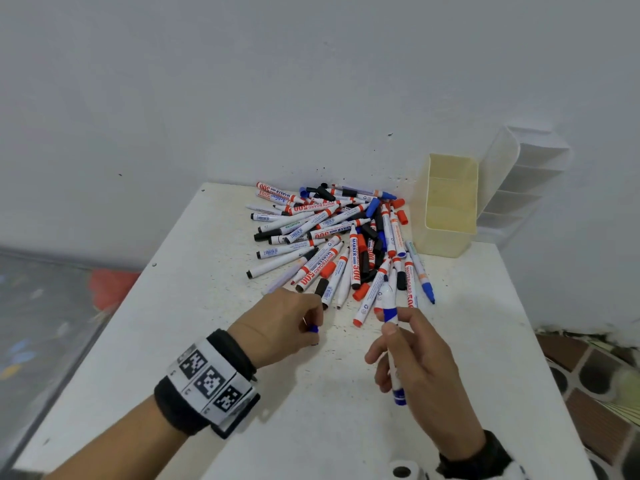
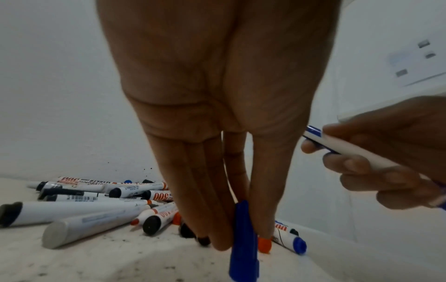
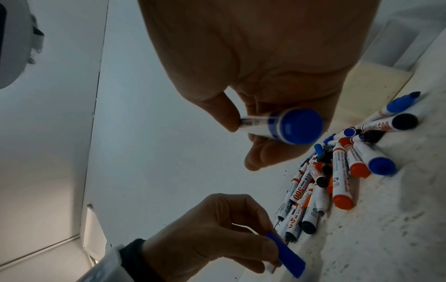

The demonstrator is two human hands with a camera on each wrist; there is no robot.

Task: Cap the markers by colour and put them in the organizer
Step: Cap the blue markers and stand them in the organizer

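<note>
A heap of white markers (image 1: 332, 237) with red, blue and black ends and loose caps lies at the back of the white table (image 1: 311, 393). My left hand (image 1: 287, 323) is just in front of the heap and pinches a loose blue cap (image 2: 243, 240) (image 3: 286, 254) (image 1: 313, 328) between thumb and fingers. My right hand (image 1: 415, 355) grips a blue-ended white marker (image 1: 393, 344) (image 3: 284, 126) (image 2: 350, 150) upright above the table, a little right of the left hand. The yellow organizer (image 1: 446, 202) lies at the back right by the wall.
A white compartment rack (image 1: 526, 178) stands behind the organizer against the wall. The table's right edge drops to a patterned floor (image 1: 595, 375). A small white object with a dark hole (image 1: 403, 471) sits at the table's front edge. A wall socket (image 2: 415, 63) shows in the left wrist view.
</note>
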